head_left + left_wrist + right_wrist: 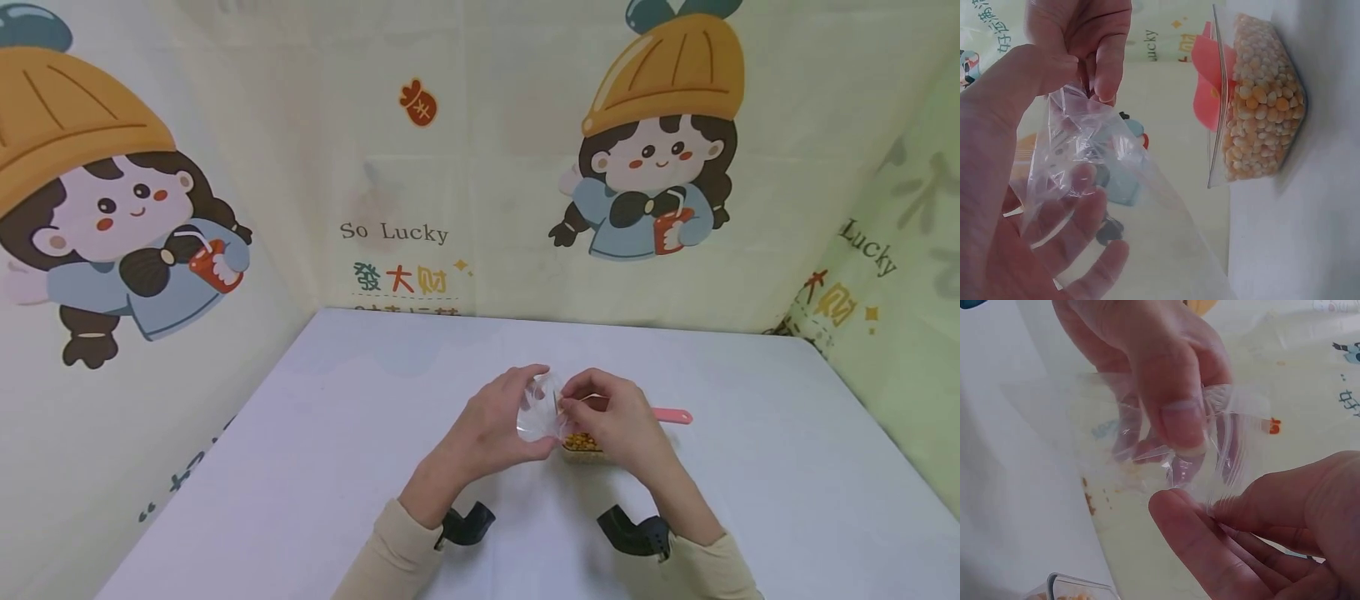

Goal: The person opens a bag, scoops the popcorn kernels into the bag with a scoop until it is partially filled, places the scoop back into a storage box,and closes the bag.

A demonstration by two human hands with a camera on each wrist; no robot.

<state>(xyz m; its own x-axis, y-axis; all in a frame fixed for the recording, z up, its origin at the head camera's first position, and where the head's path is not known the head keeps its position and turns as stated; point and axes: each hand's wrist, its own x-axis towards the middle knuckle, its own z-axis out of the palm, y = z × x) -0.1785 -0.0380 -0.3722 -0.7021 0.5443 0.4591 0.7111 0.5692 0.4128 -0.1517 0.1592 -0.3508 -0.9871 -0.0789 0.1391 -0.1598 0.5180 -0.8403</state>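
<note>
A clear plastic zip bag [537,410] is held up between both hands over the table. My left hand [486,425] grips its side, thumb in front and fingers behind the film, as the right wrist view shows. My right hand [621,421] pinches the ribbed zip edge of the bag [1225,462] between thumb and forefinger. Just beyond and below the hands stands a clear box [587,457] of corn kernels [1260,119], partly covered by the right hand in the head view. A pink scoop [1207,94] rests in the box, its handle [675,415] pointing right.
A white-covered table [315,467] spreads around the hands. Behind it and at both sides hangs a cream cloth [510,167] printed with cartoon figures. A black camera mount [468,525] sits at the left wrist, and another mount [636,533] at the right.
</note>
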